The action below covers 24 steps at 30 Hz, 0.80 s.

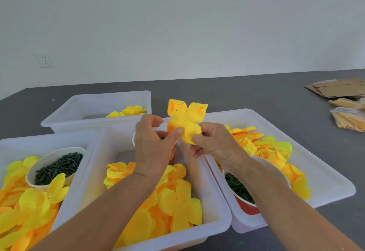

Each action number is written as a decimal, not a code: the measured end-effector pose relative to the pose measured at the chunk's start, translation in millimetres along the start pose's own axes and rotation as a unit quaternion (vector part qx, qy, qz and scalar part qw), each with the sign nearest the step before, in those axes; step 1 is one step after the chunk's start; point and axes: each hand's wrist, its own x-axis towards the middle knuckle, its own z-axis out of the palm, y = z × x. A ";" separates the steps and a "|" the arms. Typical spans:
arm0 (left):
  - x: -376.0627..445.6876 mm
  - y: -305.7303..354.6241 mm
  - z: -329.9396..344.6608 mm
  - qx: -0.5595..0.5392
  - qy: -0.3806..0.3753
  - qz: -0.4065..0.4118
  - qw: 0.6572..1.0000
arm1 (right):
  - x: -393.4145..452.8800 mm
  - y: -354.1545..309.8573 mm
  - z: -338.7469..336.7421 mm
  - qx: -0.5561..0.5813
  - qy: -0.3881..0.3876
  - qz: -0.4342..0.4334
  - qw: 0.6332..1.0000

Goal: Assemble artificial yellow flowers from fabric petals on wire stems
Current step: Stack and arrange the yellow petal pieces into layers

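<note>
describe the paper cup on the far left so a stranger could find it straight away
Start at the leftmost white bin, heaped with yellow petals. The white paper cup stands in it, fully in view and brimful of dark green pieces; arms partly hide the two red-sided cups.

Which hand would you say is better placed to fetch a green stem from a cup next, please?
Probably the left hand: it hovers right over the cup in the middle bin, while the right hand pinches the petal piece.

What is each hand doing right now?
Left hand: pinches the yellow petal piece with thumb and fingers.
Right hand: pinches the same petal piece at its lower edge.
</note>
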 end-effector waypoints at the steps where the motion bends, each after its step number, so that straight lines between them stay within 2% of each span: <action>1: 1.8 -0.6 -0.7 -0.032 -0.010 -0.048 0.998 | -0.7 -0.3 0.2 -0.002 -0.010 -0.007 1.000; 3: 1.7 1.6 -2.2 -0.141 -0.063 -0.129 0.980 | -1.0 -0.9 -0.7 0.007 -0.008 -0.015 1.000; 7: -1.1 4.0 -5.5 -0.253 -0.127 -0.185 0.941 | -0.3 -0.7 -2.0 0.052 0.015 -0.009 0.998; 11: 1.9 3.4 -6.6 -0.320 -0.154 -0.232 0.906 | 1.0 0.4 -4.1 0.083 0.050 -0.002 0.995; 15: 4.7 1.5 -6.0 -0.363 -0.162 -0.271 0.877 | 0.4 -3.3 -8.0 0.178 0.005 0.033 0.983; 18: 6.2 -0.1 -7.2 -0.373 -0.174 -0.267 0.872 | 0.6 -5.6 -8.3 0.204 -0.013 0.046 0.978; 24: 4.6 0.3 -7.7 -0.357 -0.191 -0.234 0.884 | 2.2 -2.3 -6.8 0.136 0.052 0.049 0.988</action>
